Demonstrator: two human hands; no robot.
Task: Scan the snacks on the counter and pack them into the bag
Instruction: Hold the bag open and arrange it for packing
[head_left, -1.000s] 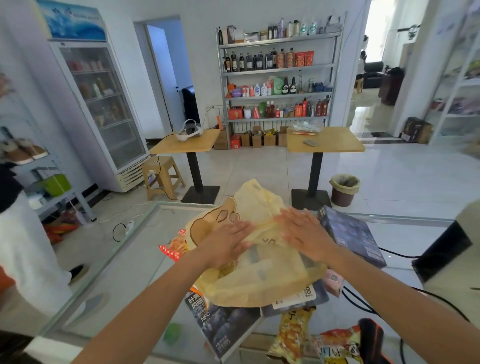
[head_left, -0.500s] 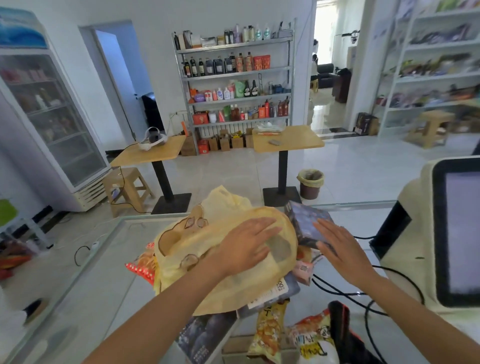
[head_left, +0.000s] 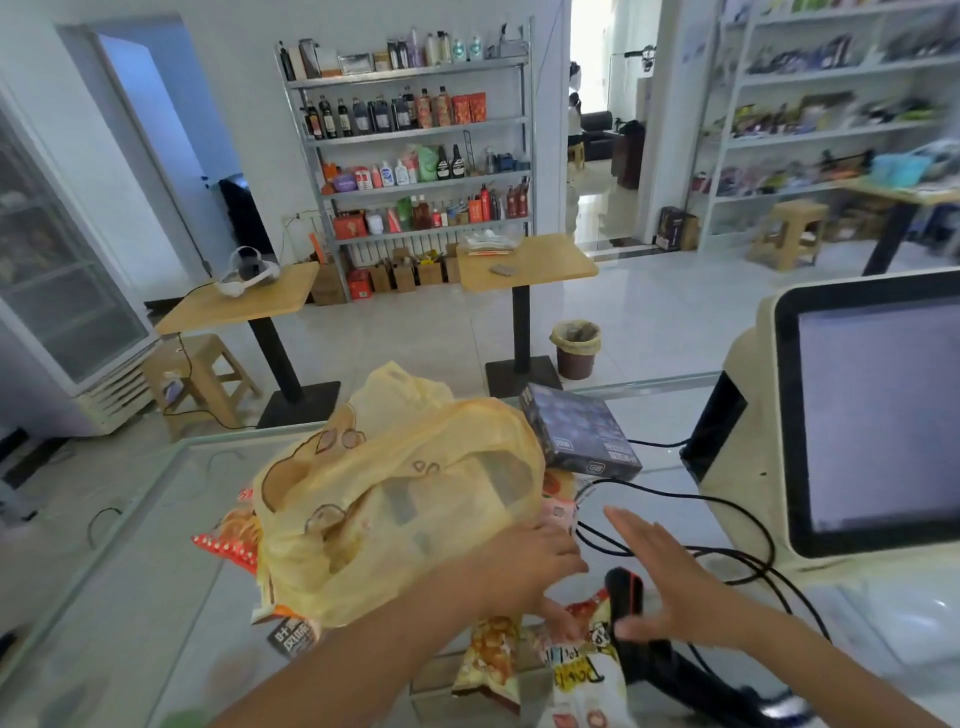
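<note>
Head: crinkled translucent yellow plastic bag (head_left: 395, 499)

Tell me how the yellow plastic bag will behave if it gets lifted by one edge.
Likely floppy: the yellow bag is thin, crumpled film draped over the orange packet. Probably light for its size, since dark shapes show through it. Lifted, it may sag and drag that packet along.

Bag (head_left: 395, 499): yellow translucent plastic, bear print, crumpled, draped over several snacks; its near right edge lies under the left hand (head_left: 524, 566). Red packet (head_left: 228, 540): protrudes well left of that hand. Dark box (head_left: 582, 441): flat, beyond the right hand (head_left: 660, 577). Orange packet (head_left: 491, 660) and white packet (head_left: 582, 670): just nearside of the left hand.
</note>
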